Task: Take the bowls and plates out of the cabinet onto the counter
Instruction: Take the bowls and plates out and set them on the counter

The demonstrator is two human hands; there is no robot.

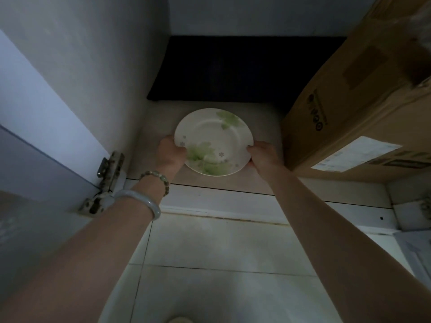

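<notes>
A white plate with green leaf prints and small purple flowers sits low inside the open cabinet, just above its shelf floor. My left hand grips the plate's left rim, thumb on top. My right hand grips the right rim the same way. Both arms reach up into the cabinet from below. Whether the plate rests on the shelf or is lifted slightly off it I cannot tell. No bowl is in sight.
A large cardboard box fills the cabinet's right side, close to my right hand. A dark mat covers the back of the shelf. The open door with its hinge stands at the left. Tiled wall lies below.
</notes>
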